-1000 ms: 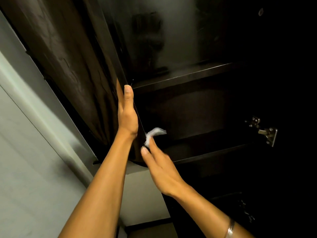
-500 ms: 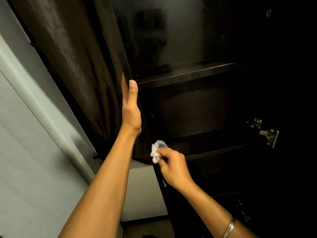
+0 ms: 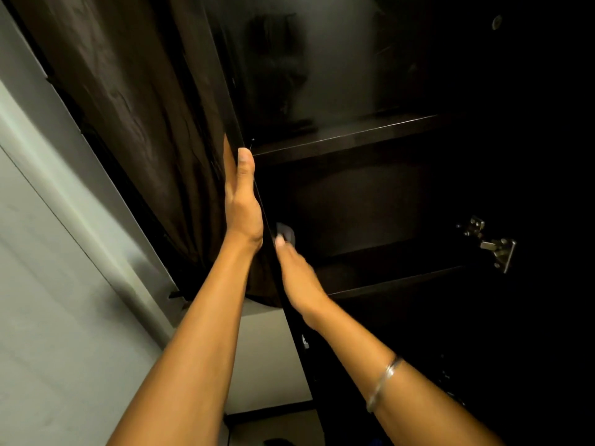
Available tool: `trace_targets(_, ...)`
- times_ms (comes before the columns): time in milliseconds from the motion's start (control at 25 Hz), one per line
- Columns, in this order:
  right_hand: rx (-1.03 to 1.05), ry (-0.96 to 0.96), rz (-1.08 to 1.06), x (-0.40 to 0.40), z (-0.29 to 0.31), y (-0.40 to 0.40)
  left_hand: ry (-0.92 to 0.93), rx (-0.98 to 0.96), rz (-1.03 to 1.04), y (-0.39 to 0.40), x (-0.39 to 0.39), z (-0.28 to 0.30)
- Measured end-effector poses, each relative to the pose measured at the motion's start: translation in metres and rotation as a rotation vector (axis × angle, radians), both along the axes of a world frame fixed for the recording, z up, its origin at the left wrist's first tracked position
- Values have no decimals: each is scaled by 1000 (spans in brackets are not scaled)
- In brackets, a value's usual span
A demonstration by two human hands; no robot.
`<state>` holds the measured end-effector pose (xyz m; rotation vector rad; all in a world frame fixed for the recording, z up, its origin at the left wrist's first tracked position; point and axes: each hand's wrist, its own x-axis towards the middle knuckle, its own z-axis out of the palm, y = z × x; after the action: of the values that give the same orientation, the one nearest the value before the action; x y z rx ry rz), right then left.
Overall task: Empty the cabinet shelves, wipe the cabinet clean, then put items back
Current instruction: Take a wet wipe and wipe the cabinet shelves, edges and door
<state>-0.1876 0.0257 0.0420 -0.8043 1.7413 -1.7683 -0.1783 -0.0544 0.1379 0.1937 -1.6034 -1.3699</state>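
The left hand point(image 3: 242, 201) is lying flat against the cabinet's side panel point(image 3: 206, 101). The right hand point(image 3: 297, 278) is sitting at its 4 o'clock, before the lower shelf point(image 3: 396, 281); the upper shelf point(image 3: 347, 136) is lying at 12 o'clock.

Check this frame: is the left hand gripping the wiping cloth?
No, the left hand rests flat with straight fingers against the cabinet door; the cloth is at the right hand.

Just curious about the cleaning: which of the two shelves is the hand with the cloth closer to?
The lower shelf. The right hand holds the cloth just above its left end; the upper shelf sits well above.
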Motion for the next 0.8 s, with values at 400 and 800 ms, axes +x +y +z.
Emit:
trace_targets(400, -267, 158, -529, -63, 51, -1, -18, -153, 327, 20, 9, -19)
trace_targets(800, 2, 1528, -369, -131, -30, -7, -321, -90, 328, 12, 16, -106)
